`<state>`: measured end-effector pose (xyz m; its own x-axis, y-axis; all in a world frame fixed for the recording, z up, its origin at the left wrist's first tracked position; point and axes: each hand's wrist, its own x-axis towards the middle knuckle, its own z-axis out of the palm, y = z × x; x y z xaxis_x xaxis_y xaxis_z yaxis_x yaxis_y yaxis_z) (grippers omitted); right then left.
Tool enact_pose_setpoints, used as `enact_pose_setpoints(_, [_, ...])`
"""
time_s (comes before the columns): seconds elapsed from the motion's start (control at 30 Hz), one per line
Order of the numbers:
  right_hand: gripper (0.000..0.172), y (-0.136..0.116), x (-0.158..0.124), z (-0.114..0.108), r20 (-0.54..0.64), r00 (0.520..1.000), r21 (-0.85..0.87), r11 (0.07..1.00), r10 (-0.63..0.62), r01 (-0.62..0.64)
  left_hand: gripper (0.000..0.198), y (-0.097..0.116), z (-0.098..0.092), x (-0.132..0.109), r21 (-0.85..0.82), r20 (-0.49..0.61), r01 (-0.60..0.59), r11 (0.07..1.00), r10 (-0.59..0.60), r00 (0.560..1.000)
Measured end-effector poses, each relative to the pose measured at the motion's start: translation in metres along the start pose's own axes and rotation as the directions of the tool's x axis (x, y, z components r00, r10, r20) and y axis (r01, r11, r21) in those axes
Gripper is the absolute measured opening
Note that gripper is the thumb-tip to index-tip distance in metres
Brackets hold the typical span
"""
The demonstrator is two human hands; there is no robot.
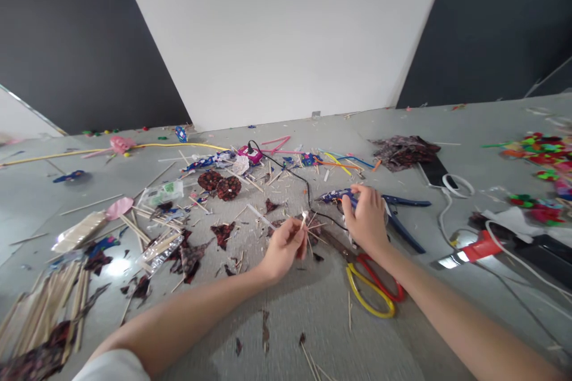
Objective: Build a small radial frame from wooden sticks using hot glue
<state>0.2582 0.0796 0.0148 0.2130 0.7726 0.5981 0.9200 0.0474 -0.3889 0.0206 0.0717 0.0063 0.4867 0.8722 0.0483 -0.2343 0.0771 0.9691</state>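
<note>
My left hand (285, 247) pinches a thin stick (304, 222) with a small white blob at its upper end. Several thin wooden sticks fan out beside those fingers over a piece of dark patterned fabric. My right hand (367, 220) is closed around a blue glue gun (337, 195), whose nozzle points left; the palm hides most of its body. Blue-handled pliers (404, 231) lie just right of that hand. Scissors (370, 292) with one red and one yellow handle loop rest below it, partly under the right forearm.
Wooden sticks (53, 303) lie at left, among fabric scraps (222, 235) and two round dark fabric pieces (229, 188). A black cord (286, 168) runs from a pink socket (250, 155). Folded fabric (402, 152), a phone (438, 172) and a red-handled tool (480, 248) lie right.
</note>
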Motion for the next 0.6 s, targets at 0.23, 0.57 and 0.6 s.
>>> enact_pose_setpoints(0.23, [0.033,0.018,0.0,0.016,0.154,0.988,-0.353,0.935,0.032,0.024,0.042,0.001,-0.004,0.0,-0.151,0.003,0.071,0.986,-0.071,0.997])
enact_pose_setpoints(0.57, [0.029,0.007,-0.002,0.004,0.312,0.95,-0.364,0.923,-0.007,0.126,0.04,0.009,-0.003,0.005,-0.255,-0.099,0.098,0.962,-0.127,0.987])
enact_pose_setpoints(0.6, [0.029,0.007,-0.003,0.004,0.31,0.951,-0.354,0.927,-0.006,0.121,0.042,0.008,-0.003,0.006,-0.266,-0.107,0.094,0.96,-0.126,0.986])
